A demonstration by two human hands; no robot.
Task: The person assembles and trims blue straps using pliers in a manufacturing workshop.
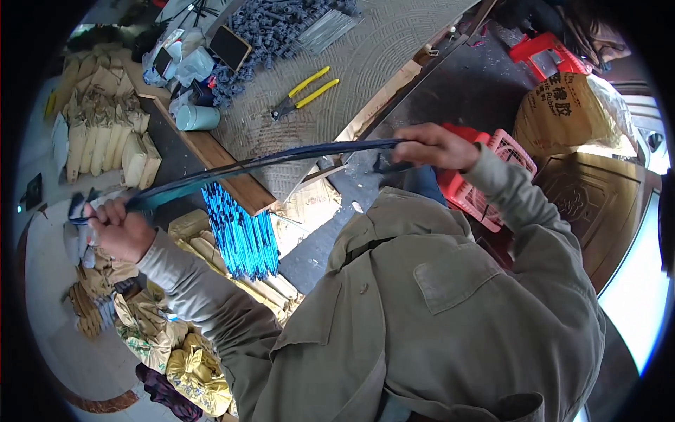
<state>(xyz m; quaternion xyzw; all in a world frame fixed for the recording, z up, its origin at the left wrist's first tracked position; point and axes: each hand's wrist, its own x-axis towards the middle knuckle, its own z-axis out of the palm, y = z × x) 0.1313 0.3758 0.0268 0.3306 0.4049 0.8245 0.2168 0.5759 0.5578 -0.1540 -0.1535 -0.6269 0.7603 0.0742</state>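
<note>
A long, thin, dark blue-black band or bundle of strips (281, 155) stretches between my hands, bowed slightly upward across the table corner. My left hand (126, 232) is closed around its left end, and a short dark end sticks out past the fingers. The other end is pinched in my right hand (437, 146), in front of my body near the red baskets. Whether it is one band or several strips cannot be told. Below it, many bright blue rods with black marks (242, 232) lie in a row beside the table corner. Yellow-handled pliers (318, 93) rest on the table.
The patterned table (249, 133) has a wooden edge and carries a heap of grey-blue plastic parts (264, 28), thin clear strips (328, 32) and a pale green cup (197, 118). Red and pink baskets (512, 151) stand at right. Paper-wrapped bundles (105, 133) and sacks (197, 373) sit at left.
</note>
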